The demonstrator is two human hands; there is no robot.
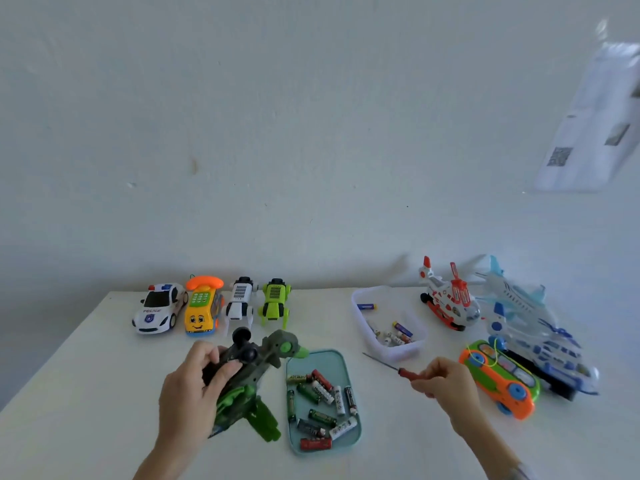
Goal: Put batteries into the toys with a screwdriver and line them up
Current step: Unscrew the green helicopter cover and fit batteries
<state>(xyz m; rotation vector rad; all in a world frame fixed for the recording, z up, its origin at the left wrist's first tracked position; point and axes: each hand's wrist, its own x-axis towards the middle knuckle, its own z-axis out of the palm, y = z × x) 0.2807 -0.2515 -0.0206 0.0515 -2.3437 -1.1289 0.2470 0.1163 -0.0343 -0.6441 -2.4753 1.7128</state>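
Two bare hands work low over a white table (86,393). At left, the left hand (188,393) curls its fingers round a green-and-grey dinosaur toy (254,379), tipped off the tabletop with its wheels turned up toward the wearer, seemingly so that the underside, where a battery cover would sit, can be reached. At right, the right hand (446,381) pinches the red handle of a slim screwdriver (391,366), its shaft aimed left toward the toy but well apart from it.

Between the hands lies a teal tray (351,400) holding roughly a dozen loose batteries, green, white and red, within easy reach of either hand. Farther back, a clear plastic tub (360,320) holds more small batteries; their number cannot be told.

Four toys stand side by side along the far left edge near the wall: a police car (157,308), a yellow telephone car (202,306), a white robot dog (240,301) and a green robot dog (275,299). Their tidy row suggests finished pieces already lined up.

Four more sit bunched at the right: a red-and-white helicopter (448,301), a pale blue aeroplane (512,296), a white-and-blue ship (550,351) and an orange-and-green car (500,381), apparently waiting their turn.

The job appears about half done, with the dinosaur as the fifth toy in hand.
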